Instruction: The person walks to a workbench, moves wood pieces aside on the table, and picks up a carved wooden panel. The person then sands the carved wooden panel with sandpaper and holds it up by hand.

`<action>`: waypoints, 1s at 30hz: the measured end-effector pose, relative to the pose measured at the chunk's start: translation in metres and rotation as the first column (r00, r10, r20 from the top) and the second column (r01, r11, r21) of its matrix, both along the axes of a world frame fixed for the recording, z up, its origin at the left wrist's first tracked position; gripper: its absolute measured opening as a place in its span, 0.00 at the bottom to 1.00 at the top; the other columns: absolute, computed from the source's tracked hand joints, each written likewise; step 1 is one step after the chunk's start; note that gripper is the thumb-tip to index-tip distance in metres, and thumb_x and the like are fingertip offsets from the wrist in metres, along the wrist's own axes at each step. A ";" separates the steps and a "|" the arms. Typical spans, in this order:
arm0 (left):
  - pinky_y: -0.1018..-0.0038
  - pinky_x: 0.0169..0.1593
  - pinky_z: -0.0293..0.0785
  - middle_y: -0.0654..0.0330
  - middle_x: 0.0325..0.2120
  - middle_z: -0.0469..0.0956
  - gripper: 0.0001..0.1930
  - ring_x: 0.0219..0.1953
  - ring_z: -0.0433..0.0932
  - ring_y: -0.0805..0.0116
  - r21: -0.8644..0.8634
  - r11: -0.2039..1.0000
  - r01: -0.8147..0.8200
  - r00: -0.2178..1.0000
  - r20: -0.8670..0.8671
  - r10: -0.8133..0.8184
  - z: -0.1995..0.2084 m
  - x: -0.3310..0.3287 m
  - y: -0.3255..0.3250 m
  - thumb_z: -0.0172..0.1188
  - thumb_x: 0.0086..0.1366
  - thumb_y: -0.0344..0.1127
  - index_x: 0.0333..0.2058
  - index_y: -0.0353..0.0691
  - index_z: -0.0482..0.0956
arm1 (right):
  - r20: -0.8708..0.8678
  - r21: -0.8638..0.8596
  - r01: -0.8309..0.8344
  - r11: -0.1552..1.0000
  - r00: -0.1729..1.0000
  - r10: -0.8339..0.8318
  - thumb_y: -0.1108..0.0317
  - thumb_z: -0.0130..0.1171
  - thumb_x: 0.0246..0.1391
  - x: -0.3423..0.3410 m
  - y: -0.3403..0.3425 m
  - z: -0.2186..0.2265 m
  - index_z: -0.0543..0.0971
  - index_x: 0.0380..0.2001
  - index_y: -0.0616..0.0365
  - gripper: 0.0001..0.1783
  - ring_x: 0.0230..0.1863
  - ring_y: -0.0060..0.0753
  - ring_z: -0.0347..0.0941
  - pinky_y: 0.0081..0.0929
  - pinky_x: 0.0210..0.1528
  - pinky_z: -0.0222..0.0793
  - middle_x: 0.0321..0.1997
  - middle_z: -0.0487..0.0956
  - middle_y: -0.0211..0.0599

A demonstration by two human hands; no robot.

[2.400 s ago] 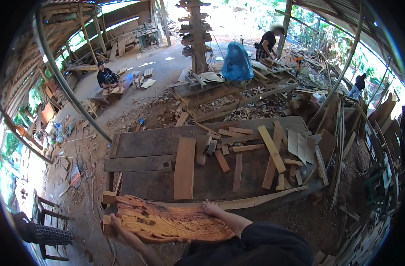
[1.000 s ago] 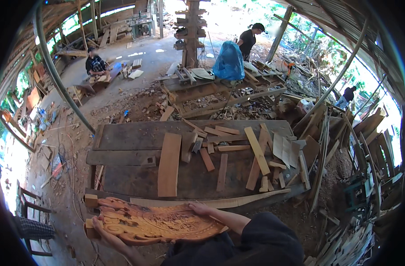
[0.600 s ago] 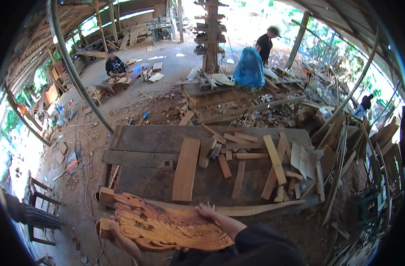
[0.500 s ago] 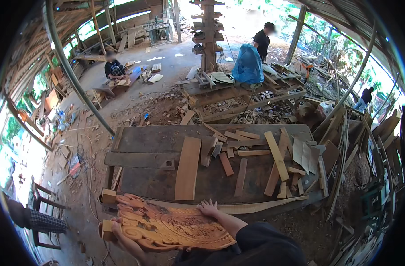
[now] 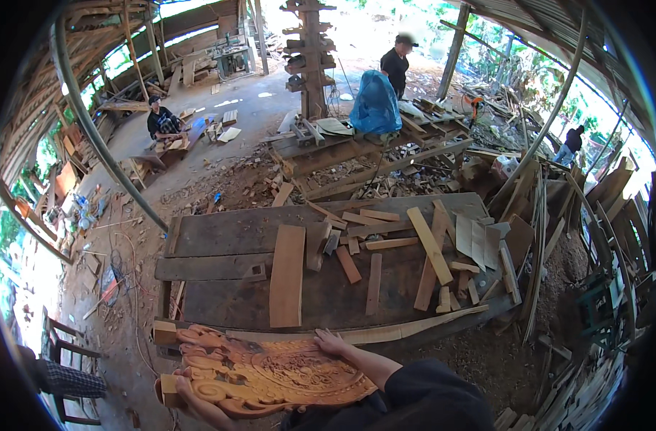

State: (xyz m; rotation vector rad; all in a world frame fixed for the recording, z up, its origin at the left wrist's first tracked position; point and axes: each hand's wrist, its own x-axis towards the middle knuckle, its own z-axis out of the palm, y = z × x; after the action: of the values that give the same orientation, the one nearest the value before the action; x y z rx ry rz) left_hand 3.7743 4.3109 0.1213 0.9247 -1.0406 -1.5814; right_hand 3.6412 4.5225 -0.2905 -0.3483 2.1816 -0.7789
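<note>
A carved wooden panel (image 5: 285,373), orange-brown with scrolls and relief work, lies tilted in front of me against the near side of the workbench (image 5: 227,298). My left hand (image 5: 189,395) is closed round its left end, beside a squared wooden block (image 5: 171,390); some of those fingers are hidden underneath. Over the panel's far edge rests my right hand (image 5: 331,343), its fingers bent onto that edge and close together. Another squared block (image 5: 164,332) sits at the panel's far left corner. Just beyond the right hand runs a long pale wood strip (image 5: 407,329).
A wide plank (image 5: 288,276) and several loose offcuts (image 5: 428,244) lie on the bench. Behind it stands another timber bench with a blue plastic-covered thing (image 5: 375,104). Leaning boards (image 5: 540,237) crowd the right side. One person (image 5: 163,123) sits far left; others stand farther back.
My right hand has gone from spread fingers to fingers drawn together on the panel's far edge. The left hand keeps its hold. The whole scene has shifted slightly left in view.
</note>
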 end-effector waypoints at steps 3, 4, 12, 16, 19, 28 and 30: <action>0.71 0.49 0.73 0.58 0.39 0.69 0.18 0.43 0.73 0.68 -0.031 0.999 -0.029 0.999 0.039 0.030 0.004 0.003 0.007 0.53 0.68 0.41 0.49 0.34 0.64 | -0.018 0.029 -0.013 0.999 1.000 0.014 0.41 0.30 0.64 0.000 -0.004 0.002 0.50 0.69 0.52 0.38 0.75 0.47 0.38 0.62 0.70 0.30 0.74 0.49 0.36; 0.71 0.49 0.73 0.59 0.39 0.69 0.18 0.43 0.73 0.68 0.098 0.995 0.020 0.999 -0.037 -0.016 0.004 0.005 0.009 0.53 0.68 0.41 0.49 0.35 0.65 | 0.012 0.123 -0.019 0.992 1.000 0.018 0.40 0.30 0.64 0.002 -0.005 0.004 0.50 0.69 0.53 0.38 0.75 0.47 0.38 0.62 0.70 0.31 0.74 0.49 0.37; 0.71 0.50 0.69 0.58 0.38 0.68 0.20 0.43 0.70 0.68 0.024 0.996 -0.081 0.993 -0.080 0.083 0.002 0.008 0.014 0.53 0.67 0.40 0.52 0.35 0.63 | -0.038 0.030 0.046 0.999 0.998 -0.044 0.38 0.31 0.63 0.003 -0.013 0.023 0.50 0.69 0.52 0.39 0.75 0.41 0.40 0.64 0.69 0.32 0.75 0.48 0.35; 0.70 0.51 0.69 0.57 0.39 0.68 0.21 0.45 0.70 0.67 -0.036 0.997 -0.064 0.998 -0.016 0.063 0.001 0.012 0.008 0.53 0.67 0.40 0.52 0.34 0.62 | -0.042 -0.008 -0.025 1.000 0.999 0.025 0.37 0.32 0.63 0.010 -0.004 0.027 0.52 0.68 0.53 0.39 0.74 0.43 0.42 0.61 0.70 0.33 0.74 0.50 0.37; 0.70 0.51 0.69 0.57 0.40 0.68 0.22 0.45 0.70 0.67 -0.028 0.999 -0.047 0.999 -0.008 0.046 0.000 0.012 0.005 0.53 0.66 0.40 0.53 0.34 0.61 | -0.066 -0.016 -0.066 0.998 0.996 0.065 0.38 0.33 0.63 0.016 0.007 0.032 0.52 0.68 0.53 0.39 0.74 0.44 0.43 0.59 0.70 0.35 0.74 0.50 0.39; 0.71 0.50 0.70 0.59 0.40 0.69 0.18 0.44 0.71 0.69 0.006 0.999 -0.043 0.994 -0.098 0.043 -0.008 0.015 0.004 0.54 0.66 0.40 0.49 0.36 0.64 | -0.025 -0.038 -0.066 0.997 0.998 0.065 0.42 0.31 0.65 0.000 -0.013 0.006 0.54 0.67 0.55 0.36 0.73 0.47 0.45 0.57 0.69 0.41 0.73 0.50 0.44; 0.71 0.49 0.70 0.60 0.38 0.69 0.17 0.42 0.72 0.69 0.010 0.998 0.064 0.991 -0.119 -0.063 -0.012 0.023 0.002 0.54 0.66 0.40 0.48 0.37 0.65 | -0.048 0.012 -0.136 0.991 0.990 0.136 0.44 0.31 0.65 -0.009 -0.018 -0.011 0.58 0.64 0.57 0.34 0.73 0.47 0.45 0.56 0.70 0.41 0.73 0.51 0.45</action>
State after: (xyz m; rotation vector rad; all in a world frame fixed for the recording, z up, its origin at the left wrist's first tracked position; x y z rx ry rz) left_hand 3.7970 4.3129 0.1092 0.8038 -0.9849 -1.6773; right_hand 3.6318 4.5045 -0.3014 -0.5105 2.1798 -0.6911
